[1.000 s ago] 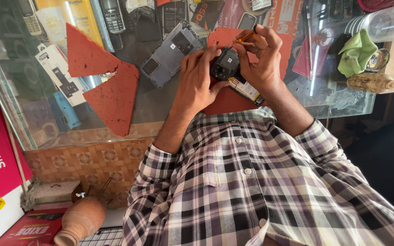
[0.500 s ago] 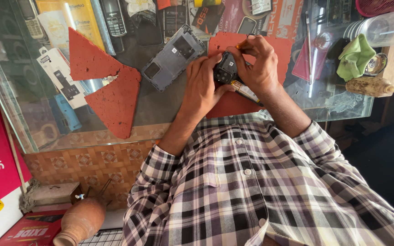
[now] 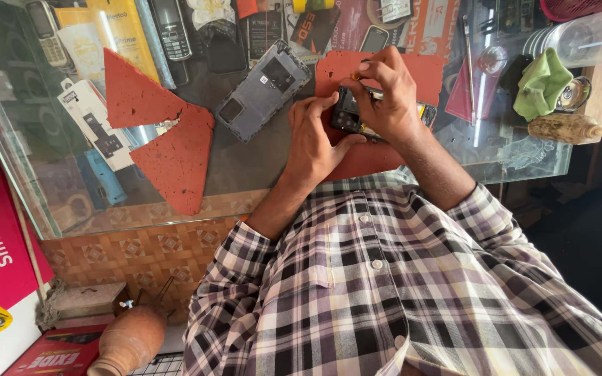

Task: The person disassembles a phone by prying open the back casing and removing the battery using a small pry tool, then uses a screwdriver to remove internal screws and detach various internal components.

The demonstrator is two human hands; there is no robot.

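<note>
Glass counter: left hand (image 3: 315, 143) steadies an opened phone (image 3: 348, 118) (on a red mat (image 3: 430, 73)) while right hand (image 3: 391, 97) pinches a small tool above it

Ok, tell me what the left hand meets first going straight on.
The left hand points up the picture; just past its fingertips lies the red mat, probably first, though height is unclear.

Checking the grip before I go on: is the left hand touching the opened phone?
Touching. The head view shows the left hand with its fingers against the edge of the opened phone.
</note>
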